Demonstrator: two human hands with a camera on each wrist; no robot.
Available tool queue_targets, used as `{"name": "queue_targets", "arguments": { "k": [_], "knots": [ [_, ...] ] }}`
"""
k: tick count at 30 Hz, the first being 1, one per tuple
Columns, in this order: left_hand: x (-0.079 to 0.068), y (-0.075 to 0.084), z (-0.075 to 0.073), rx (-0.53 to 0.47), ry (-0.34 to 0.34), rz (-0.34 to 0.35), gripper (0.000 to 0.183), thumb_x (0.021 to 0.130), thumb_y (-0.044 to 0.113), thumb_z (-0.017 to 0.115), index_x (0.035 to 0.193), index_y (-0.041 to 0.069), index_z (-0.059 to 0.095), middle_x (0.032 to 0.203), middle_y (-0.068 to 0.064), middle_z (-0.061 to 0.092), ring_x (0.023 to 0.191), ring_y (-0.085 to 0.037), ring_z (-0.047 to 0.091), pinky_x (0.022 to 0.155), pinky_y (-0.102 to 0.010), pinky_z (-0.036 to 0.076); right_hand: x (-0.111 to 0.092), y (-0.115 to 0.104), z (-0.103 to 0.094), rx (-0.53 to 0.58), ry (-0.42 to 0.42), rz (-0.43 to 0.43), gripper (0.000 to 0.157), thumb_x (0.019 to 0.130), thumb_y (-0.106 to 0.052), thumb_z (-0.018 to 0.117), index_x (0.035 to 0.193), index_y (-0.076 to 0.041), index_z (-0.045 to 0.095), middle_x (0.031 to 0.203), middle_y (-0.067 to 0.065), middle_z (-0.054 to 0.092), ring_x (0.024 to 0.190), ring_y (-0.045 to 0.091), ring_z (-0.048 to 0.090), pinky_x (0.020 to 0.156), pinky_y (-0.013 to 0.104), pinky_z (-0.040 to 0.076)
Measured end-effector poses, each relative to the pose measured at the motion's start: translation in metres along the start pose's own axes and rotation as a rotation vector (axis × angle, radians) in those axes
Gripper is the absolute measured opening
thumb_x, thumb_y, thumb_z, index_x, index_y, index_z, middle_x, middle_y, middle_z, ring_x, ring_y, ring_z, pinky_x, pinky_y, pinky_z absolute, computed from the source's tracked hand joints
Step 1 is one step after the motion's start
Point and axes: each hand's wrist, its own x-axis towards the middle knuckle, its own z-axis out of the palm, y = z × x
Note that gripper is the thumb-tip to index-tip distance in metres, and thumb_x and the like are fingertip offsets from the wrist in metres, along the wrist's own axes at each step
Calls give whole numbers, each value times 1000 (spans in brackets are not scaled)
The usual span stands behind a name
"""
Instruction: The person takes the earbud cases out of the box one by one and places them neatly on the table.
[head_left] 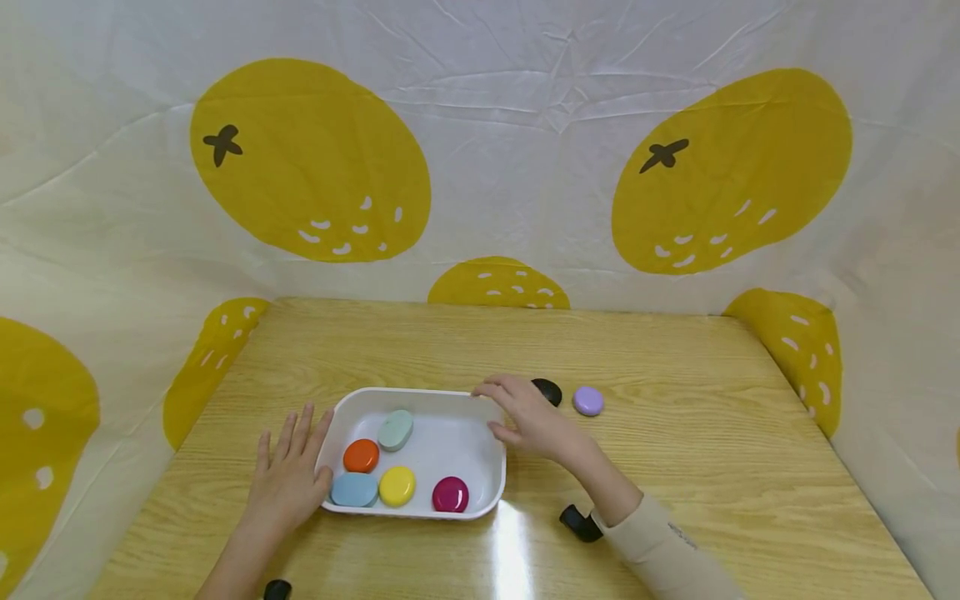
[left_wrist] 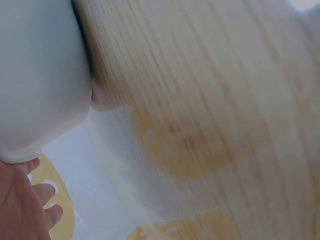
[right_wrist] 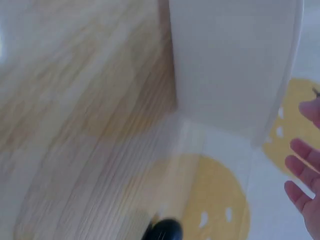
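Note:
A white tray [head_left: 429, 440] holds several smooth, pebble-like pieces: a mint oval [head_left: 395, 430], an orange disc [head_left: 362, 456], a light blue oval [head_left: 355, 490], a yellow disc [head_left: 397, 486] and a magenta disc [head_left: 451, 495]. Along the tray's left end lies my left hand [head_left: 288, 479], fingers spread and thumb at the rim. My right hand [head_left: 536, 421] is at the back right corner, its fingertips over the rim and nothing in its grasp. The right wrist view shows its loosely bent fingers [right_wrist: 302, 172] beside the tray wall [right_wrist: 227, 65].
Beyond the right hand sits a black piece [head_left: 550, 391], partly hidden by that hand. Just right of it lies a purple disc [head_left: 588, 401]. The wooden table [head_left: 675, 467] meets a white cloth [head_left: 517, 183] with yellow fruit prints at the back and sides.

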Motion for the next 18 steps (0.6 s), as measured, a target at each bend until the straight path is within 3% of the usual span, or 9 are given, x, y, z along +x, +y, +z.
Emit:
{"name": "queue_targets", "arguments": {
  "k": [8,18],
  "knots": [
    [0,1,-3,1,-12,-3,65,85,21,46,145,8,22,151,-20,10,137,-39,3,105,-61,-3,14,-33,15,-111,-391,-199,47,84,-24,62,128,-28,44,130,-1,45,119,17,43,102,37,32],
    [-1,0,-2,-2,-2,-2,65,86,21,45,145,9,22,151,-20,10,137,-39,4,105,-62,-2,25,-56,38,-190,-621,-303,54,79,-31,69,127,-39,45,125,-8,48,111,9,46,97,27,36]
  ]
}}
